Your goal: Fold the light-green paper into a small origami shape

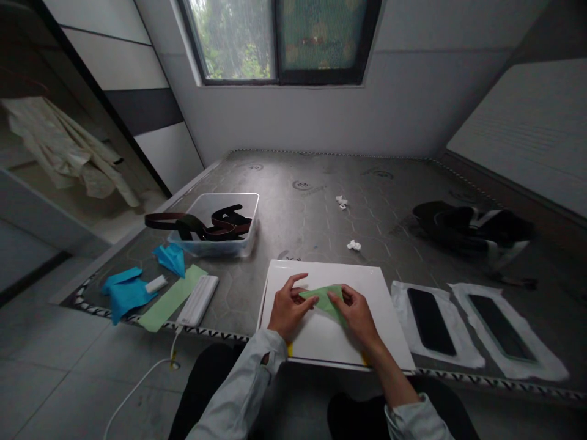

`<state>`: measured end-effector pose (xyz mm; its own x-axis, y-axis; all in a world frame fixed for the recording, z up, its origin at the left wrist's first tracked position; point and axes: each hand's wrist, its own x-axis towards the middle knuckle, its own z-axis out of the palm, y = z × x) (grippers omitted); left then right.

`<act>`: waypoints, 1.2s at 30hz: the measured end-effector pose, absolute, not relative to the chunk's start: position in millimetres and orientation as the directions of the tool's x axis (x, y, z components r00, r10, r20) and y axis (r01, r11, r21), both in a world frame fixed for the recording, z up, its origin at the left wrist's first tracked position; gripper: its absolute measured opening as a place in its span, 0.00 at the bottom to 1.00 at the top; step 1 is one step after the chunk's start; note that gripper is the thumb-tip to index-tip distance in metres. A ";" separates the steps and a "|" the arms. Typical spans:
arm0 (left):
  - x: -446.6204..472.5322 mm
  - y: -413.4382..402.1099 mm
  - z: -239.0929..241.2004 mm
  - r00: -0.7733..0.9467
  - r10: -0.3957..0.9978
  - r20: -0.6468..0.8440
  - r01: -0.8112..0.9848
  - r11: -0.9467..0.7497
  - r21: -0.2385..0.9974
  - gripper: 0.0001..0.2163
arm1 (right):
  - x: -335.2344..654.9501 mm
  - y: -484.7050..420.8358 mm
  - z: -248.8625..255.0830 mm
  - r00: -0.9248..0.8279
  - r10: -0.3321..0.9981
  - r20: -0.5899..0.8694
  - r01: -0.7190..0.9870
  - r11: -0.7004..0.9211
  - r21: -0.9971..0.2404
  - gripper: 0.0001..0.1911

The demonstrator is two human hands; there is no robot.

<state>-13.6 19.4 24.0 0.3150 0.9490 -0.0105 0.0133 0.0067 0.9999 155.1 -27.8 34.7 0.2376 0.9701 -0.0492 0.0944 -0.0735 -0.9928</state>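
Note:
A piece of green paper [326,300] is stretched between my two hands, over a white box [321,342] at the front edge of the mattress. My left hand [290,308] pinches its left end between thumb and fingers. At the other end, my right hand [360,315] grips the paper's right side, where a fold hangs down. The paper looks creased into a pointed shape. Right of the box lie a dark phone [431,321] and a second phone [502,327], each on a white tissue [470,354].
To the left are a clear plastic bin [247,244] with belts [220,229], blue paper [128,296], a green strip [169,302] and a white power strip [198,300] with a cord. Crumpled tissue [353,245] lies behind the box. A dark bag-like item [472,226] sits far right.

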 end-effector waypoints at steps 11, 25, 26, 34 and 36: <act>-11.0 15.5 20.4 0.462 0.887 -0.015 0.011 0.012 1.000 0.13 | 149.1 -26.1 24.4 0.304 0.952 -0.034 -0.024 -0.028 -0.999 0.23; -11.7 15.5 25.8 0.393 0.918 0.059 0.003 -0.066 0.998 0.12 | 140.4 -35.6 14.2 0.009 0.906 0.422 0.706 0.294 -0.644 0.24; -11.6 15.7 25.9 0.399 0.915 0.059 -0.011 -0.060 0.998 0.13 | 139.7 -35.6 14.0 0.001 0.911 0.413 0.693 0.297 -0.657 0.25; -11.4 20.3 18.2 0.304 0.953 -0.013 -0.039 0.026 0.999 0.13 | 134.0 -38.0 19.7 0.021 0.948 0.316 0.601 0.241 -0.762 0.24; -11.4 19.7 18.5 0.294 0.956 -0.017 -0.033 0.028 0.999 0.13 | 133.2 -38.9 19.9 0.032 0.958 0.285 0.584 0.214 -0.783 0.24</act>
<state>-11.4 19.7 18.5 0.2942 0.9556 -0.0174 -0.0326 0.0283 0.9991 133.2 -38.9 19.9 0.0325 0.9578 0.2855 0.5843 0.2135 -0.7830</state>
